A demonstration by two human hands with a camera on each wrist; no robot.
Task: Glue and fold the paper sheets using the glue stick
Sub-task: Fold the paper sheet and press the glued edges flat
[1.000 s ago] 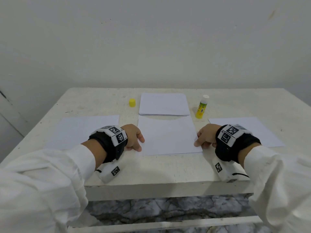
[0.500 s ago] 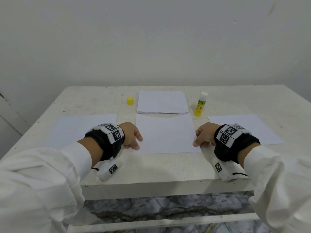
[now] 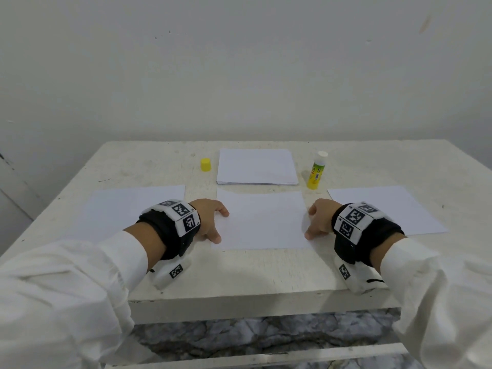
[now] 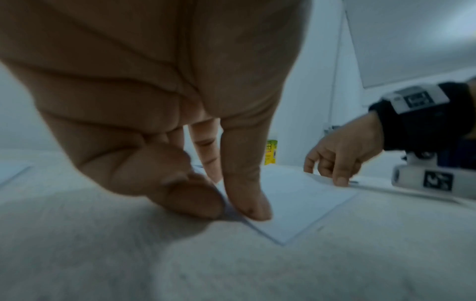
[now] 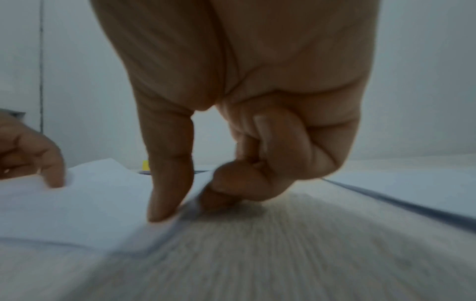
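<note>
Both forearms reach forward over the near edge of the white desk [image 3: 266, 272], wrists low, palms down, white sleeves and black wrist straps with marker tags. Left hand [image 3: 210, 222] sits at the left edge of the centre sheet [image 3: 262, 222]; thumb tip presses down on the sheet near its near-left corner, and the left wrist view shows the fingers [image 4: 190, 195] curled, tips at the sheet's edge right beside the thumb, looks like a pinch on the edge. Right hand [image 3: 319, 219] mirrors it at the right edge of the same sheet; the right wrist view shows the thumb straight down on the paper and the curled fingers [image 5: 231, 191] tucked at or under the edge, which lifts slightly there, so a pinch again. Centre sheet lies flat on the desk between the two hands, unfolded. Paper stack [image 3: 257, 166] sits just behind it, touching or nearly so. Glue stick [image 3: 316, 170] stands upright, uncapped, just right of the stack, near the far-right corner of the centre sheet, apart from both hands. Yellow cap [image 3: 205, 164] stands just left of the stack. One loose sheet [image 3: 127, 209] lies left of the left hand, partly under the wrist; another loose sheet [image 3: 399, 206] lies right of the right hand. Plain wall behind.
</note>
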